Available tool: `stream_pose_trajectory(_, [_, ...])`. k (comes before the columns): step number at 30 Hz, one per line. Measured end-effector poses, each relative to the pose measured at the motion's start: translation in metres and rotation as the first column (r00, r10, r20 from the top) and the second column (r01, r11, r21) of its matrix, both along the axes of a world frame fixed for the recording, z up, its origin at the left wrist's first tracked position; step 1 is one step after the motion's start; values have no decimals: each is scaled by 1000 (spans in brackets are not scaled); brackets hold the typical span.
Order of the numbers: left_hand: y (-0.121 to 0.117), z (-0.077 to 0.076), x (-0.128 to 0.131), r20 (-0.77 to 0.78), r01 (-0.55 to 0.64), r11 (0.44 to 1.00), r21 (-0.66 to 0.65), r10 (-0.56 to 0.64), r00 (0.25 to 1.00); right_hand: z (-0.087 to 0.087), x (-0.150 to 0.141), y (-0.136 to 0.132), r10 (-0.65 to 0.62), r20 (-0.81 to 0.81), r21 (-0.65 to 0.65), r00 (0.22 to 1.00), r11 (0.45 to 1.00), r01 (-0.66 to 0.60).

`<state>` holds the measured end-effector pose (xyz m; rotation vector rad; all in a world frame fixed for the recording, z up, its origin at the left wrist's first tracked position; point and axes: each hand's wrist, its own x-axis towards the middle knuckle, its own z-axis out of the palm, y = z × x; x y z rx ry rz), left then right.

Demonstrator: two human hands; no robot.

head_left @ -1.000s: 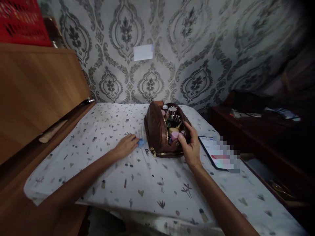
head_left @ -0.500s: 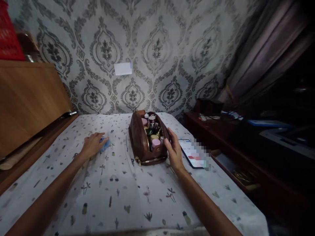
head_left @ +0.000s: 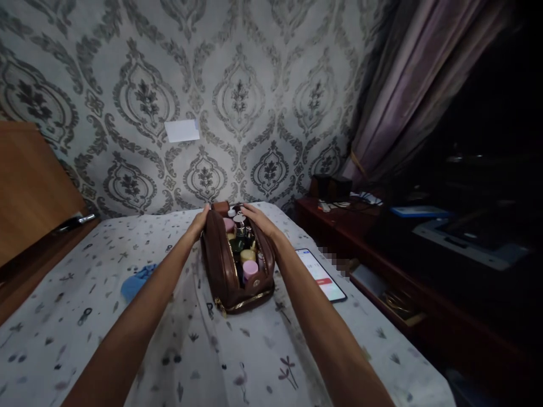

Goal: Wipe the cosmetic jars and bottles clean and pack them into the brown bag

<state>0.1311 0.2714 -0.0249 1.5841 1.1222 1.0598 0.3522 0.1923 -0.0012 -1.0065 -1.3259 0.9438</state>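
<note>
So I've got left hand (head_left: 199, 221) and right hand (head_left: 260, 220) touching the bag (head_left: 218, 254), can't tell if gripping; it's loaded, unzipped.

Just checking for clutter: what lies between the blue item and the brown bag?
In the head view, the left forearm, over patterned sheet, separates the blue item and bag.

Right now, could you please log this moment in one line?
bag: open, containers inside; left hand: at bag's left; right hand: at bag's right; blue item: left of bag; phone: right of bag
</note>
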Motion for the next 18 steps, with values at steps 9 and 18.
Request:
stream_pose_trajectory(9, [41,9,13,245,186,943,-274,-119,962,-18,3,13,25,-17,-15,1000,1000,-25])
stream_pose_trajectory(18, [50,26,28,390,84,981,-177,-9,921,-21,2,13,46,-21,6,999,999,-46])
